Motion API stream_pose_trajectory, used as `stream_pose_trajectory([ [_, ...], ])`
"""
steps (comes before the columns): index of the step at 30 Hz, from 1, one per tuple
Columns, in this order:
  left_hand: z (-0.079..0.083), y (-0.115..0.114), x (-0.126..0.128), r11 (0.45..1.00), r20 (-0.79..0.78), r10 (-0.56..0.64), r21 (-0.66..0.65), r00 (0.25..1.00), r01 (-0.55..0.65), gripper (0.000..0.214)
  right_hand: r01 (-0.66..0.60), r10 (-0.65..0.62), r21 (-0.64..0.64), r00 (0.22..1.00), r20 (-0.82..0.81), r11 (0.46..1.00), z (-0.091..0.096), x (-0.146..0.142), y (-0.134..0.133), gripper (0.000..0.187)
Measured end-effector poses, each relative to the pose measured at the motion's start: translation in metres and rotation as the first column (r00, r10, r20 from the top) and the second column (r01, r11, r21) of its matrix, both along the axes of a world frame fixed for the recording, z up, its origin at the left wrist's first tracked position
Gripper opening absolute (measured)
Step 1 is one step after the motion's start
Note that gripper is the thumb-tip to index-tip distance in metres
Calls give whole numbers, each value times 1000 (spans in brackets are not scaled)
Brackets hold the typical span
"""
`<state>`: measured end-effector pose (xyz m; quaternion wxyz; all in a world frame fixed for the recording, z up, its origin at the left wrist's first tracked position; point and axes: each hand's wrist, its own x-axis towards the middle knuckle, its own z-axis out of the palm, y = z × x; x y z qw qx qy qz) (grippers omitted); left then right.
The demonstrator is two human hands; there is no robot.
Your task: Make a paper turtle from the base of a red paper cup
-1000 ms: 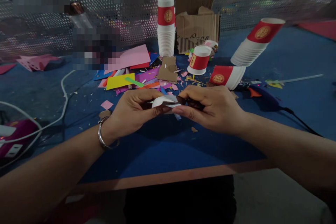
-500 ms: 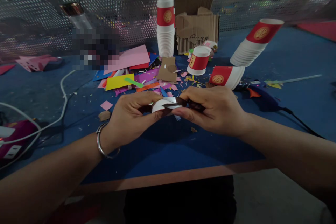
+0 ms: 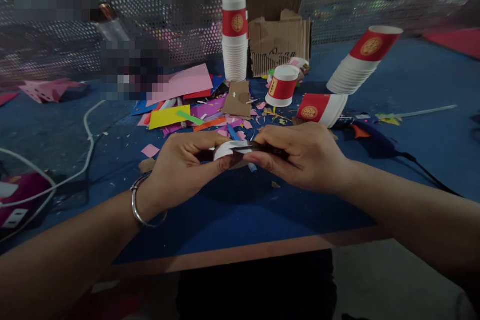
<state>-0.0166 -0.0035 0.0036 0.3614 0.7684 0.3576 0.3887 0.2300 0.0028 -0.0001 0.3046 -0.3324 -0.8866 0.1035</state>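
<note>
My left hand (image 3: 185, 167) and my right hand (image 3: 300, 155) meet above the blue table (image 3: 240, 210), both closed on one small curled piece of white and dark paper (image 3: 230, 150). The left thumb and fingers pinch its white left end. The right fingers cover its dark right end, so that end is mostly hidden. A metal bangle (image 3: 140, 205) sits on my left wrist.
Coloured paper scraps (image 3: 187, 110) litter the table behind my hands. Stacks of red-and-white paper cups (image 3: 235, 37) (image 3: 362, 60) and loose cups (image 3: 282, 85) (image 3: 320, 108) stand by torn cardboard (image 3: 279, 35). A glue gun (image 3: 375, 140) lies right, white cables (image 3: 88, 135) left. A perforated screen (image 3: 150, 15) closes the back.
Both hands have stayed together on the paper piece, with the fingers working it slightly flatter. The view has drifted a little; nothing on the table moved.
</note>
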Motion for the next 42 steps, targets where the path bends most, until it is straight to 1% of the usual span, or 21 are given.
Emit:
stream_pose_trajectory([
  [4, -1, 1, -1, 998, 0, 0, -68, 1000, 0, 20, -1, 1, -16, 1000, -16, 1000, -3, -1, 1, 52],
  [7, 0, 2, 0, 992, 0, -1, -127, 1000, 1, 21, -21, 18, -43, 998, -59, 999, -4, -2, 2, 53],
  [12, 0, 6, 0, 988, 15, -35, -153, 999, 37, 31, -61, 50, -101, 992, -112, 993, -5, -3, 3, 50],
  [16, -1, 9, 0, 980, 42, -46, -192, 998, 53, 30, -66, 53, -113, 992, -117, 991, -5, -3, 5, 46],
  [21, 0, 9, 1, 972, 54, -59, -225, 997, 70, 23, -84, 65, -131, 988, -140, 988, -7, -4, 7, 52],
  [24, 0, 9, 0, 963, 39, -56, -260, 998, 64, 26, -96, 74, -143, 986, -151, 985, -7, -5, 7, 52],
  [26, 0, 10, -2, 957, 34, -47, -285, 998, 55, 25, -80, 52, -167, 984, -168, 983, -6, -5, 7, 51],
  [29, -1, 9, -3, 948, 37, -27, -317, 999, 37, 24, 8, -58, -219, 973, -223, 976, -5, -4, 11, 56],
  [31, -1, 9, -3, 938, 59, -10, -344, 998, 29, 26, 57, -131, -271, 956, -262, 961, -6, -3, 15, 63],
  [34, -4, 10, -1, 911, 161, 10, -409, 987, 57, 28, 42, -167, -381, 939, -301, 924, -8, -3, 21, 70],
  [38, -9, 11, 2, 872, 329, 86, -481, 940, 88, 38, -79, -139, -528, 923, -360, 845, -11, -5, 24, 71],
  [40, -10, 11, 3, 857, 352, 124, -509, 928, 78, 42, -154, -112, -567, 907, -407, 809, -10, -7, 22, 69],
  [42, -9, 11, 5, 845, 358, 141, -529, 923, 76, 43, -207, -88, -581, 894, -439, 787, -8, -9, 21, 66],
])
